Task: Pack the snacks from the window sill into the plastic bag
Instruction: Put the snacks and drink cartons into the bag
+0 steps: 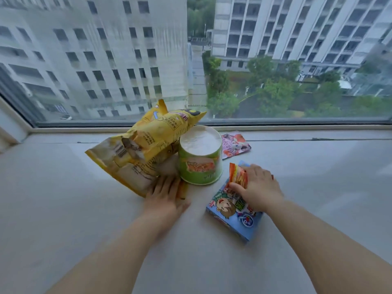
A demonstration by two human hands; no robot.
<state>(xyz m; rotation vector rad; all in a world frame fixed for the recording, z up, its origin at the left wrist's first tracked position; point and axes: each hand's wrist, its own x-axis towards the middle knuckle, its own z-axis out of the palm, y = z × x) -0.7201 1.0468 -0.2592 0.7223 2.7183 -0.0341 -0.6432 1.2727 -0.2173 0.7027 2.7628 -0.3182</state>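
A big yellow snack bag (140,149) leans across the top of an upside-down green cup (200,164) on the pale window sill (63,198). My left hand (164,195) lies with straight fingers on the bag's near corner. To the right, a blue snack box (231,215) lies flat. My right hand (257,189) rests on the box and pinches a small red-orange packet (238,175) between thumb and fingers. A pink packet (235,145) lies behind the cup near the glass. No plastic bag is in view.
The window glass (275,81) and its frame run along the back of the sill. A side frame (12,126) closes off the far left corner. Bare sill stretches to the left, right and front of the snacks.
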